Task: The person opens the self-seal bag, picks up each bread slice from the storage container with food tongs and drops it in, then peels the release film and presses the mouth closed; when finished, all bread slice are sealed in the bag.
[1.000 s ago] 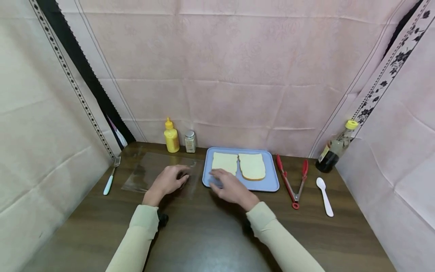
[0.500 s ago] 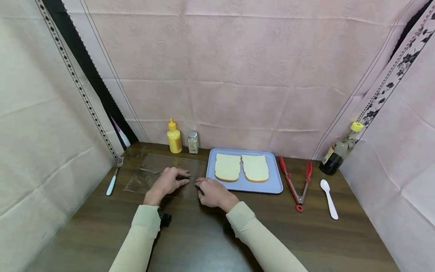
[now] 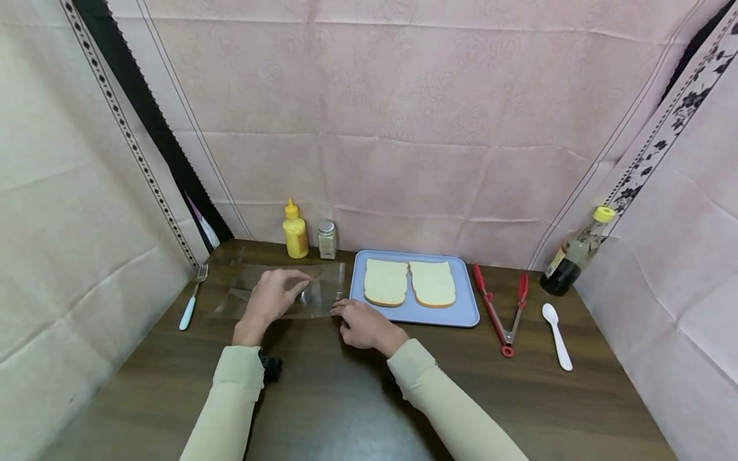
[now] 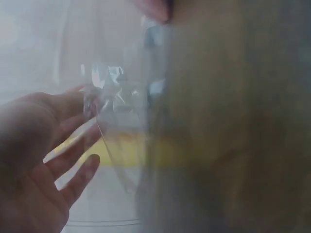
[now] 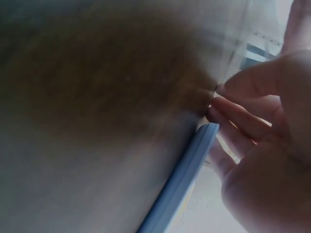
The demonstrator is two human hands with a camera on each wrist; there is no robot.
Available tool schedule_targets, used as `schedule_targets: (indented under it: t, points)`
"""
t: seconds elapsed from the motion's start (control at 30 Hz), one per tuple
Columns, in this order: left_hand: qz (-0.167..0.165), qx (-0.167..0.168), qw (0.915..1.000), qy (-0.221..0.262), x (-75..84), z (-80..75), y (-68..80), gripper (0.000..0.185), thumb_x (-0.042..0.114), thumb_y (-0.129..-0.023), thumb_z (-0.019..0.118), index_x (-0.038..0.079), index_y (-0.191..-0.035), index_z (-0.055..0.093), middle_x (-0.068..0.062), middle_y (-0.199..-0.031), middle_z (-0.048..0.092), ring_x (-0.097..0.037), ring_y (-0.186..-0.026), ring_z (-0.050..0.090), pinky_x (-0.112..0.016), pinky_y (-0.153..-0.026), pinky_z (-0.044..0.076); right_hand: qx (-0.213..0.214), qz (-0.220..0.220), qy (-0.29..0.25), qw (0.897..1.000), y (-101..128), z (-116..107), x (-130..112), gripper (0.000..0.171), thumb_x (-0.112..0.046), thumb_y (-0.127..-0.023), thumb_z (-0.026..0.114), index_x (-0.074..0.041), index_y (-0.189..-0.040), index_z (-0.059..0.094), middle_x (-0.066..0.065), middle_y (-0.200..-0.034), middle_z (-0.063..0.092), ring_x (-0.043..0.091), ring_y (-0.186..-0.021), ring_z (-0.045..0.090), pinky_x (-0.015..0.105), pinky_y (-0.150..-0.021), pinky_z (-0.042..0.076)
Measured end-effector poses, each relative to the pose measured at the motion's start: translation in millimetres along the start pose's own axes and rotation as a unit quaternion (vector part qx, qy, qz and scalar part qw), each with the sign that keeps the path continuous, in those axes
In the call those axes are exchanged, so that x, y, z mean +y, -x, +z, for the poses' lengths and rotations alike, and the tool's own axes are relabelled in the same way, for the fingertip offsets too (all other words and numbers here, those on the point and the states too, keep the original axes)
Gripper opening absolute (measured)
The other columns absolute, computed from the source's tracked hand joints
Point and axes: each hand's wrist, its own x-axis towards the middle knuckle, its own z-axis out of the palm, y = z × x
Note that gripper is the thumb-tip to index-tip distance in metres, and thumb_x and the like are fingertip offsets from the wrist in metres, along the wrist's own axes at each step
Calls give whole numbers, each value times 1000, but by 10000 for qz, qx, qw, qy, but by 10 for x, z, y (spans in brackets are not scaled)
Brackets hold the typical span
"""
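Observation:
A clear plastic bag lies left of the blue tray, its upper film lifted. My left hand is over the bag, thumb and index fingertips pinching the film, which creases at the fingers in the left wrist view; the other fingers are spread. My right hand pinches the bag's near right corner, beside the tray's front left corner. The right wrist view has its thumb and fingertips meeting at the film's edge. Two bread slices lie side by side on the blue tray.
At the back stand a yellow squeeze bottle and a shaker jar. A fork lies at far left. Right of the tray are red-handled tongs, a white spoon and a dark sauce bottle. Cloth walls surround the table.
The right hand has moved left from over the tray to the bag's corner. My left hand has shifted slightly left and up, raising the film.

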Motion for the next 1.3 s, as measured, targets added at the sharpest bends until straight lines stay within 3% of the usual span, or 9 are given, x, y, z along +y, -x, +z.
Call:
schedule_targets:
  t: [0.4, 0.5, 0.67, 0.7, 0.8, 0.93, 1.03, 1.2, 1.3]
  points:
    - [661, 1007, 9924, 268, 108, -275, -34, 17, 17, -103, 77, 13, -118, 84, -11, -120, 82, -34, -116, 77, -57, -98, 61, 78, -115, -159, 9998, -8, -33, 40, 46, -2, -102, 54, -5, -146, 66, 9, -159, 59, 27, -151, 53, 39, -126, 44]
    - [551, 955, 9935, 281, 92, -267, -32, 16, 17, -103, 77, 14, -118, 84, -10, -120, 82, -32, -111, 78, -55, -96, 62, 143, -160, -328, 9992, -1, -51, 68, 46, -2, -103, 54, -6, -147, 66, 10, -159, 59, 26, -151, 53, 40, -126, 44]
    - [350, 523, 9974, 340, 24, -151, -37, 18, 19, -105, 74, 16, -121, 83, -10, -124, 81, -31, -105, 78, -54, -94, 63, 524, -223, -1014, 9932, 67, -94, 177, 47, -2, -105, 54, -9, -151, 62, 8, -156, 62, 24, -150, 54, 43, -124, 46]
    - [335, 466, 9977, 360, 11, -124, -38, 18, 19, -105, 74, 17, -121, 83, -10, -124, 81, -31, -106, 78, -54, -94, 63, 636, -232, -1199, 9905, 100, -105, 209, 48, -1, -105, 54, -9, -151, 62, 8, -155, 63, 24, -150, 54, 45, -124, 47]
    - [283, 367, 9980, 427, -19, -51, -43, 18, 22, -105, 74, 19, -120, 83, -8, -123, 82, -24, -86, 74, -47, -86, 62, 1016, -217, -1696, 9800, 253, -139, 320, 48, 0, -104, 56, -7, -150, 62, 9, -153, 64, 26, -148, 56, 48, -121, 49]
    - [278, 288, 9982, 443, -34, 16, -51, 18, 22, -105, 74, 20, -121, 83, -7, -121, 82, -14, -58, 49, -36, -70, 52, 1533, -16, -2054, 9666, 558, -186, 491, 45, 2, -103, 57, -5, -147, 66, 8, -151, 66, 27, -143, 61, 51, -117, 52]
    - [373, 292, 9980, 407, -42, 39, -61, 19, 21, -106, 74, 18, -123, 82, -8, -121, 82, -12, -54, 43, -34, -67, 49, 1826, 258, -2160, 9588, 799, -211, 625, 44, -1, -104, 57, -8, -146, 67, 5, -150, 67, 27, -139, 64, 53, -115, 54]
    - [531, 516, 9963, 426, -45, 45, -68, 20, 19, -106, 72, 16, -123, 82, -5, -127, 81, -10, -64, 56, -32, -71, 52, 2145, 478, -2126, 9521, 1116, -282, 845, 41, -1, -105, 59, -9, -145, 68, 5, -149, 68, 31, -136, 66, 55, -110, 57]
    - [503, 564, 9956, 556, -44, 49, -71, 21, 18, -108, 70, 16, -125, 81, -6, -126, 81, -9, -58, 53, -30, -65, 51, 2369, 634, -1999, 9486, 1284, -364, 976, 41, 1, -103, 60, -8, -143, 69, 10, -146, 70, 35, -131, 68, 55, -104, 60]
